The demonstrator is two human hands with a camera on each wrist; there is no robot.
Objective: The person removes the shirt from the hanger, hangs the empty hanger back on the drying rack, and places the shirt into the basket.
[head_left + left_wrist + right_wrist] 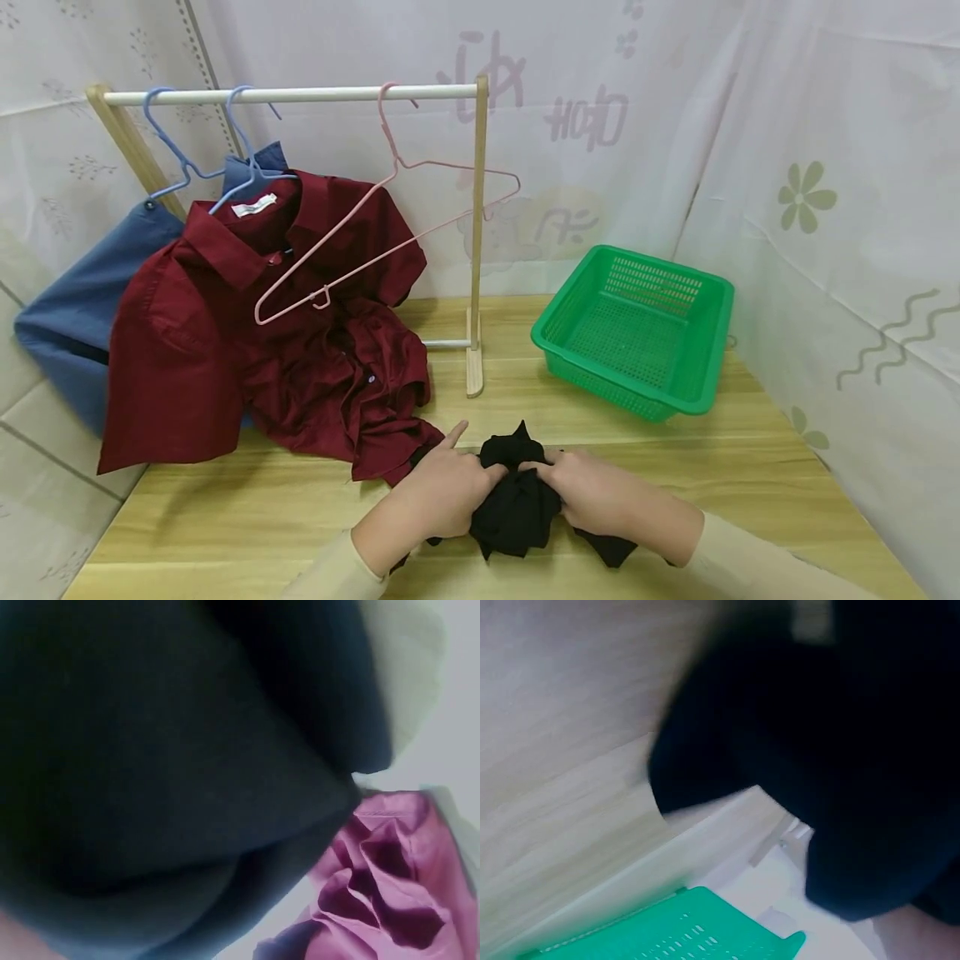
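Left hand [446,492] and right hand [596,492] grip black cloth [517,517] on the table [750,475]; basket [611,383] at its one o'clock, red shirt [195,358] at ten. It blocks much of both wrist views, the left catching red shirt, the right basket.

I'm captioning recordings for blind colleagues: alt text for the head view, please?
A person's left hand and right hand grip bunched black cloth over a table. At left, a red shirt and a blue garment hang from a rack, with a pink hanger in front; a green basket stands at right.
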